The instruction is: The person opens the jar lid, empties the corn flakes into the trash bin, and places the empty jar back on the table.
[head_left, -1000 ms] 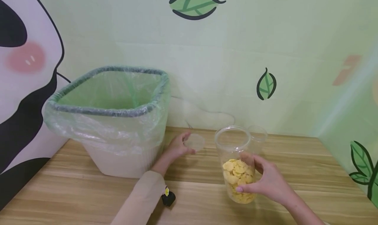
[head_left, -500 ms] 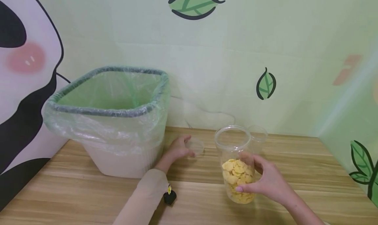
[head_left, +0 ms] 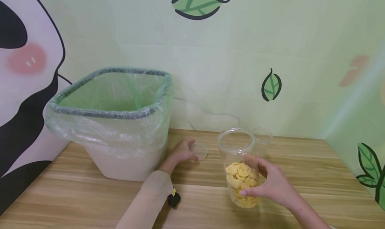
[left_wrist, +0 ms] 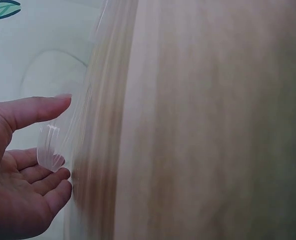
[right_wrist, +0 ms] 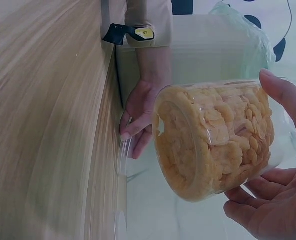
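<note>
In the head view, my right hand (head_left: pixel 272 180) grips a clear plastic jar (head_left: pixel 237 155) partly filled with yellow cornflakes (head_left: pixel 241 175). The jar's top is uncovered, and its base is off the table in the right wrist view. Beside the bin, my left hand (head_left: pixel 182 151) is at the edge of a clear round lid (head_left: pixel 200 150) lying on the table. Its thumb and fingers are spread about the lid's rim (left_wrist: pixel 49 147) in the left wrist view; the thumb looks apart from it.
A white bin (head_left: pixel 120 158) with a green plastic liner stands left on the wooden table (head_left: pixel 303 175). Behind the jar is another clear round plastic piece (head_left: pixel 264 135), partly hidden. A printed green wall (head_left: pixel 228 65) closes off the back. A black device (head_left: pixel 173 199) hangs at my left wrist.
My left hand has lowered the lid from a raised, tilted position until it lies flat on the table, and its fingers have loosened. The right hand and jar have barely moved.
</note>
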A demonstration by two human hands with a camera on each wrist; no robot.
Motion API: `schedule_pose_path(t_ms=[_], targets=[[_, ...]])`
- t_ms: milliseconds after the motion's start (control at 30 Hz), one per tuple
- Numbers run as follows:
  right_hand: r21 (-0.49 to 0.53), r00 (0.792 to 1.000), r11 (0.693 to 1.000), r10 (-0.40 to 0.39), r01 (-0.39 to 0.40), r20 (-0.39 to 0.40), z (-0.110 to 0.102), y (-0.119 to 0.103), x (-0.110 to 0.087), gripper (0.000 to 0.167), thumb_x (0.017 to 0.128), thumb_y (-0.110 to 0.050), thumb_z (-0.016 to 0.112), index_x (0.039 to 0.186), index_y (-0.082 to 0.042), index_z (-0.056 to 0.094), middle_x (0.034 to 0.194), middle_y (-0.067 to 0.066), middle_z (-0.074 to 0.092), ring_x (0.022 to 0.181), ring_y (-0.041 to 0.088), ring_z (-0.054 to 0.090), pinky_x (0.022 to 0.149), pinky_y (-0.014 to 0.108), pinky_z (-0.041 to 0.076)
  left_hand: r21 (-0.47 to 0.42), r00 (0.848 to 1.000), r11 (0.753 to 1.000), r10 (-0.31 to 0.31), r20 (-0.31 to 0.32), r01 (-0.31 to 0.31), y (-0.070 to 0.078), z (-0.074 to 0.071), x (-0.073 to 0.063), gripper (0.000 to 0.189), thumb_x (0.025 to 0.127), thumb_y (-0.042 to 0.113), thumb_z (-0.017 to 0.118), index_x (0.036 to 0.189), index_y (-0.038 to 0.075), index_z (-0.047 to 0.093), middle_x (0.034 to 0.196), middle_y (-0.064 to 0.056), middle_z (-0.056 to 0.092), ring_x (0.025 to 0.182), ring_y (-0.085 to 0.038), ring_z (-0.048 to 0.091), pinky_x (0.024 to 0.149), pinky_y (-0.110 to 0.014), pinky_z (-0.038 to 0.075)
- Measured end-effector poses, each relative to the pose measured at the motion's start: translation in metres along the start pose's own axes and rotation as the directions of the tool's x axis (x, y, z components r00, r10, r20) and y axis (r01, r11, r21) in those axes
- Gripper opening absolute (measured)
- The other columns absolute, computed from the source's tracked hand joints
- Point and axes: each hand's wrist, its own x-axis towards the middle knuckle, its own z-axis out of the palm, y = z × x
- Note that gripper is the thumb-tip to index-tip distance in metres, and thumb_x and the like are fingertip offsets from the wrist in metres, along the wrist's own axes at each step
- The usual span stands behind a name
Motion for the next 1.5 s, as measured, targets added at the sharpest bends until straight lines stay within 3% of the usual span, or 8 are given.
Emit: schedule_pose_path(t_ms=[267,400,567,867,1100,1367,1433,1500], targets=[[0.009,1.000,1.000,-0.010,0.010,0.008,0.000,0.000,-0.001,0.078,0.057,-0.024,0.087,0.123,-0.004,0.051,0.115,0.009,0.061,0.110,0.028,0.053,0.093,0.033,0.041,0.052,1.000,0.999,-0.008,0.019,0.007,-0.001,0.001,0.002,0.081,0.058,0.006,0.080,0.131,-0.003,0.044,0.133,-0.020,0.046,0.125,-0.032,0.039,0.105,-0.041,0.029],[0.013,1.000,1.000,-0.019,0.019,0.015,0.001,0.000,-0.001,0.077,0.057,-0.023,0.087,0.123,-0.003,0.052,0.115,0.009,0.060,0.110,0.027,0.053,0.094,0.035,0.041,0.082,1.000,0.997,-0.016,0.022,0.014,-0.002,0.001,0.003,0.082,0.058,0.006,0.080,0.131,-0.002,0.045,0.132,-0.020,0.047,0.124,-0.032,0.040,0.104,-0.041,0.030],[0.017,1.000,1.000,-0.020,0.020,0.023,0.000,0.001,-0.001,0.078,0.057,-0.021,0.086,0.123,-0.001,0.051,0.116,0.012,0.059,0.111,0.030,0.053,0.094,0.046,0.039,0.101,1.000,0.995,-0.013,0.023,0.011,-0.003,0.002,0.004,0.082,0.057,0.005,0.080,0.131,-0.003,0.044,0.132,-0.021,0.046,0.123,-0.033,0.040,0.104,-0.042,0.030],[0.017,1.000,1.000,-0.008,0.007,0.028,-0.001,-0.001,-0.002,0.078,0.058,-0.021,0.086,0.124,0.000,0.050,0.118,0.013,0.059,0.112,0.032,0.052,0.094,0.050,0.038,0.132,0.999,0.991,-0.033,0.023,0.030,-0.001,0.002,0.004,0.084,0.059,0.004,0.080,0.133,-0.002,0.042,0.133,-0.020,0.046,0.122,-0.032,0.041,0.104,-0.041,0.031],[0.035,0.999,0.999,0.029,-0.030,0.030,-0.003,-0.002,-0.001,0.079,0.058,-0.022,0.086,0.125,0.000,0.050,0.119,0.015,0.057,0.115,0.037,0.048,0.095,0.053,0.037,0.094,0.997,0.994,-0.062,0.050,0.057,0.003,0.000,0.001,0.088,0.060,0.004,0.081,0.136,-0.003,0.037,0.137,-0.020,0.040,0.126,-0.032,0.037,0.104,-0.042,0.030],[0.026,1.000,0.999,0.030,-0.030,0.010,-0.006,-0.003,-0.001,0.081,0.057,-0.024,0.087,0.124,0.001,0.050,0.117,0.013,0.059,0.114,0.038,0.049,0.095,0.054,0.037,0.073,0.999,0.996,-0.043,0.016,0.042,0.005,-0.002,-0.002,0.089,0.060,0.005,0.080,0.137,-0.002,0.035,0.135,-0.021,0.043,0.120,-0.032,0.042,0.101,-0.042,0.034],[0.021,0.999,0.999,0.034,-0.034,0.007,-0.006,-0.004,-0.001,0.081,0.057,-0.025,0.087,0.124,0.000,0.050,0.117,0.012,0.059,0.115,0.037,0.049,0.095,0.054,0.037,0.070,1.000,0.997,-0.027,0.010,0.026,0.007,-0.003,-0.003,0.089,0.060,0.004,0.080,0.137,-0.001,0.036,0.118,-0.019,0.056,0.103,-0.028,0.053,0.095,-0.039,0.041],[0.024,0.999,0.999,0.033,-0.033,0.008,-0.007,-0.004,-0.001,0.081,0.057,-0.025,0.087,0.125,-0.001,0.050,0.117,0.012,0.059,0.115,0.037,0.049,0.095,0.054,0.036,0.059,1.000,0.998,-0.009,0.007,0.009,0.009,-0.004,-0.005,0.088,0.060,0.003,0.079,0.137,-0.001,0.036,0.095,-0.015,0.061,0.076,-0.022,0.054,0.084,-0.035,0.047]])
